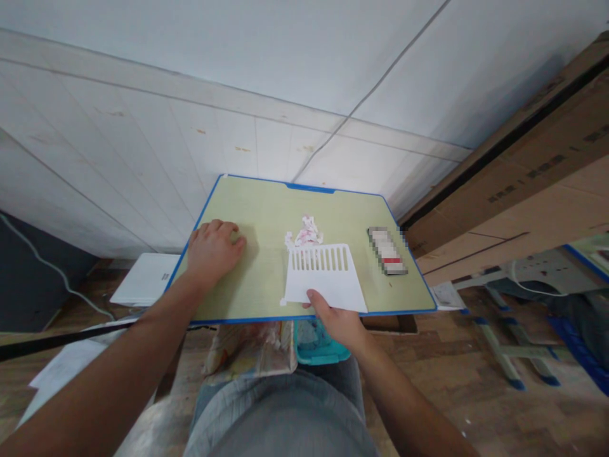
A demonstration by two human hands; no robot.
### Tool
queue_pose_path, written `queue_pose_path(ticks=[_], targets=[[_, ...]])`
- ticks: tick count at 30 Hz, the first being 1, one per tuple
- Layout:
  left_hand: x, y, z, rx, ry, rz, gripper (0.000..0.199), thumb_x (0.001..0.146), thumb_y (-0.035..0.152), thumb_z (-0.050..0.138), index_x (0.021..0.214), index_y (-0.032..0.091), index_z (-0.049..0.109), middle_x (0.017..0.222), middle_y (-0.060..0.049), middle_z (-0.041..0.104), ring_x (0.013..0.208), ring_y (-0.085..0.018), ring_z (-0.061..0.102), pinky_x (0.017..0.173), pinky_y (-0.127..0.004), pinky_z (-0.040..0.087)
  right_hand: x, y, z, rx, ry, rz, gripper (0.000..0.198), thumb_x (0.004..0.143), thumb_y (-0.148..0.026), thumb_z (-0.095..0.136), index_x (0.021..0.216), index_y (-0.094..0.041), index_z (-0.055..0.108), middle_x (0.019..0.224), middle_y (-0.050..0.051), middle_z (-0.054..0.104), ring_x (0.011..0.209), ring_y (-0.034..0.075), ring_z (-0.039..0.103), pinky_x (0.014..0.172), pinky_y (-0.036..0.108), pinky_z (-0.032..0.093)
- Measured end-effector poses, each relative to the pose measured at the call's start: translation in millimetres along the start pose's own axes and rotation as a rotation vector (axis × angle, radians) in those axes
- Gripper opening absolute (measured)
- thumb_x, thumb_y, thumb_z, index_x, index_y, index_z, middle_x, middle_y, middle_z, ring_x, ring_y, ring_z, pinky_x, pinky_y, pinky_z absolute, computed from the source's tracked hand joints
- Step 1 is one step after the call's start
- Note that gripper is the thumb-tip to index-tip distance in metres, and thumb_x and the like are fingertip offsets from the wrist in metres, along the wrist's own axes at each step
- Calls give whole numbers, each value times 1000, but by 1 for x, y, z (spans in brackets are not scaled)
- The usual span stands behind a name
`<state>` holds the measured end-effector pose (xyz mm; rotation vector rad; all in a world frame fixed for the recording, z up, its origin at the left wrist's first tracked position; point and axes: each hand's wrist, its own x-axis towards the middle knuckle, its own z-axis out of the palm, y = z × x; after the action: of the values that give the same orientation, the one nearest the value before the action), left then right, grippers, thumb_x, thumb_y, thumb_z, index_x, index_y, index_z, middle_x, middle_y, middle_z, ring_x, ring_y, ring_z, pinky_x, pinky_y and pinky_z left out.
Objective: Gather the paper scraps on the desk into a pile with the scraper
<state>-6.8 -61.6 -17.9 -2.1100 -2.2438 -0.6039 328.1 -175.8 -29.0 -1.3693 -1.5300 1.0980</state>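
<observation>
My right hand (pixel 335 317) pinches the near edge of a white sheet with slots (pixel 326 289), thumb on top. The sheet looks like paper and has a row of narrow slots along its far side. Just beyond it lies a small heap of white and pink paper scraps (pixel 309 231), partly covered by the sheet. At the left side of the desk my left hand (pixel 214 247) rests on the top, fingers loosely bent and apart, holding nothing. Both are over the pale green desk top (pixel 266 203) with its blue rim.
A pixelated phone-like object (pixel 386 251) lies on the desk's right side. Cardboard boxes (pixel 523 171) stand to the right, against the wall (pixel 190 127). Below the near edge are a turquoise basket (pixel 323 355) and a stained bag-like item (pixel 261 349). A white box (pixel 147 279) is at left.
</observation>
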Motion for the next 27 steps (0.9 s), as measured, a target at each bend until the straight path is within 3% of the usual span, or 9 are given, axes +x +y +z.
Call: queue_pose_path(ticks=[4,8,13,17,21,24,27], targets=[[5,6,6,-73,66,31,53,110,40,59,154,17,80,161,-27,78,159,-49,67,136,-73,48,0,4,-24,20,92,101,57,100,-78,84,66,-33,76,66,6,78,75,34,83,101,54,76],[2,6,9,-113,65,52,59,112,40,55,166,23,72,182,-22,68,175,-46,55,144,-76,39,-1,9,-46,-12,197,125,61,96,-83,84,62,-34,73,63,7,76,64,31,74,79,50,74],[1,9,6,-72,-8,48,64,116,45,41,165,15,72,185,-25,65,177,-44,55,144,-70,41,1,9,-59,-63,254,138,70,94,-92,81,55,-36,66,63,9,75,66,34,75,84,55,72],[3,10,4,-28,-20,89,63,118,44,42,163,12,71,186,-27,63,177,-47,53,144,-78,39,0,9,-64,-37,256,156,70,90,-94,83,56,-35,69,62,8,74,65,33,75,90,57,73],[9,6,6,-91,-9,123,58,116,42,50,163,17,74,182,-24,67,174,-51,55,140,-83,41,-3,8,-70,48,222,227,57,88,-81,90,60,-33,74,65,9,79,66,33,77,81,52,74],[11,2,9,-157,-5,123,58,115,45,53,164,24,75,180,-20,71,172,-51,56,139,-84,42,-2,6,-73,60,218,235,50,89,-71,87,59,-33,74,65,9,80,69,33,79,84,50,75],[12,0,11,-177,-2,110,60,115,50,50,163,24,75,179,-19,71,172,-47,55,142,-79,39,-1,4,-75,73,201,251,45,87,-64,86,57,-33,73,66,9,81,69,33,80,83,49,75]])
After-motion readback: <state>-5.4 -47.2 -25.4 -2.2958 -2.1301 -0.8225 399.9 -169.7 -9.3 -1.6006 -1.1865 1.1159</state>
